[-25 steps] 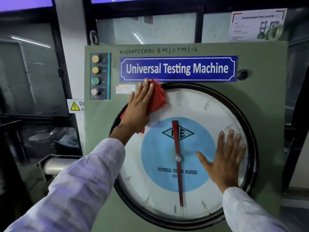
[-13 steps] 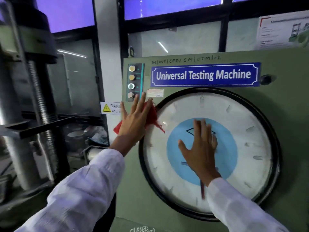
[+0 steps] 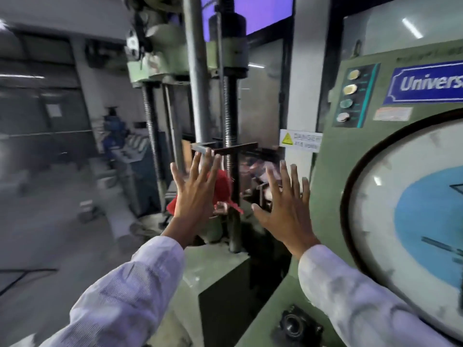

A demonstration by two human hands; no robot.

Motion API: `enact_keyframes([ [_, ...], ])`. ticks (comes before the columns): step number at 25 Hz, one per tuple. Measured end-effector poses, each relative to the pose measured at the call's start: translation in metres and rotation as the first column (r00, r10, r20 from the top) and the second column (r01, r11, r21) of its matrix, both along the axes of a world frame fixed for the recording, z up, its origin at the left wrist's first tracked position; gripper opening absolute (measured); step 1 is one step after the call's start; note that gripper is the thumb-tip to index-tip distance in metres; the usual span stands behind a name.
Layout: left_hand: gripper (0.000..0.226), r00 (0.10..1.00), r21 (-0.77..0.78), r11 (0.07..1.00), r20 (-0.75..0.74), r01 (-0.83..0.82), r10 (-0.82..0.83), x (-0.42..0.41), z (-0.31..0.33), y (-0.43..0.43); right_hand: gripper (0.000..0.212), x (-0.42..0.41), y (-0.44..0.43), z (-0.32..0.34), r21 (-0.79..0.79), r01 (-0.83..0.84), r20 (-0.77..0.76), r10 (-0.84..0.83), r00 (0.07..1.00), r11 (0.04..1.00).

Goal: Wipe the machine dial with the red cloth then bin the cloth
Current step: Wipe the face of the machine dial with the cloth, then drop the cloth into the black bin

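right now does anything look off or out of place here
Only the red cloth. It sits against the palm side of the left hand, whose fingers are spread wide, so nothing visibly pinches it. Both hands are off the dial, the right hand open and empty. No bin shows.

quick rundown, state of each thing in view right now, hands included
left hand: fingers spread, red cloth against its palm side, grip unclear
right hand: open, fingers spread, holding nothing, off the dial
crumpled red cloth: bunched behind the left hand, away from the dial, not binned
round white and blue machine dial: uncovered, nothing touching it
four round panel lamps: lit or unlit, cannot tell
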State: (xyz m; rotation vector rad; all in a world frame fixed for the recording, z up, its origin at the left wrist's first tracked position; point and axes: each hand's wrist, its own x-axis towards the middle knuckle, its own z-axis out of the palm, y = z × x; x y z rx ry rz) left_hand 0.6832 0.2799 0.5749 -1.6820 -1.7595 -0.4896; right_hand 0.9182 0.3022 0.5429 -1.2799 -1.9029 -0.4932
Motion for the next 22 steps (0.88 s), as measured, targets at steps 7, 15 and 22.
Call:
enact_keyframes([
  [7,0.110,0.927,-0.046,0.926,0.005,-0.375,0.376,-0.158,-0.046,-0.095,0.107,-0.169,-0.014,-0.039,-0.114,-0.244,0.038,0.249,0.968,0.963],
  [15,0.112,0.834,-0.158,0.825,0.018,-0.542,0.551,-0.329,-0.121,-0.146,0.106,-0.383,-0.033,-0.108,-0.193,-0.486,0.000,0.495,0.869,0.853],
  [22,0.105,0.797,-0.316,0.777,0.095,-0.545,0.597,-0.438,-0.231,-0.158,0.109,-0.503,-0.031,-0.215,-0.408,-0.490,0.055,0.556,0.829,0.770],
])
